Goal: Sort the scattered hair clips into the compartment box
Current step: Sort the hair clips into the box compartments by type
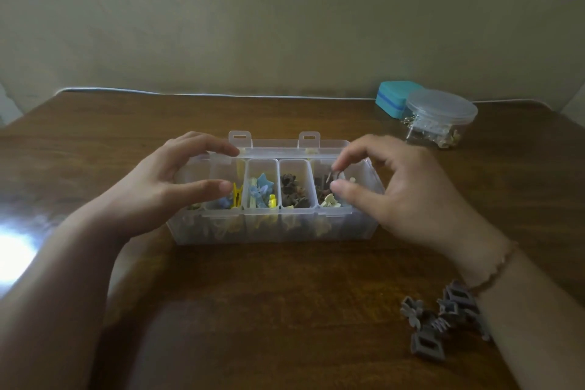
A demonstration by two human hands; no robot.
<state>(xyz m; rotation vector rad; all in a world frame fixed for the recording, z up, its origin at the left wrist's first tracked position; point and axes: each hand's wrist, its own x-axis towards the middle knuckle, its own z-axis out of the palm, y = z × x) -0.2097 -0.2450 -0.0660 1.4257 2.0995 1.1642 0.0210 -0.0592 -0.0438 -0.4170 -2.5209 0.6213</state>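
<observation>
Clear plastic compartment box [272, 233], lid open toward the wall, set crosswise in the middle of a brown wooden table [285, 310]. Contents, left to right: a compartment mostly hidden by the left hand; one with a yellow clip [237, 196] and bluish pieces; one with blue clips [261, 190] and a small yellow one; one with brown clips [292, 191]; one with dark brown and cream clips [329, 200]. A further compartment at the right end is hidden by the right hand. Left hand [158, 187]: over the left end of the box, fingers curled at the far rim, thumb across the near compartments; whether it actually grips the box cannot be told. Right hand [402, 196]: over the right end, index finger and thumb bent toward each other around a small dark clip [333, 176] above the brown-and-cream compartment; a thin bracelet [497, 266] on the wrist. Loose pile of grey clips [433, 329] on the table, near right, partly under the right forearm, well apart from the box. Far right corner: a teal case [392, 98] and, just beside it, a round clear tub [440, 119] with a lid, holding small pale items.
</observation>
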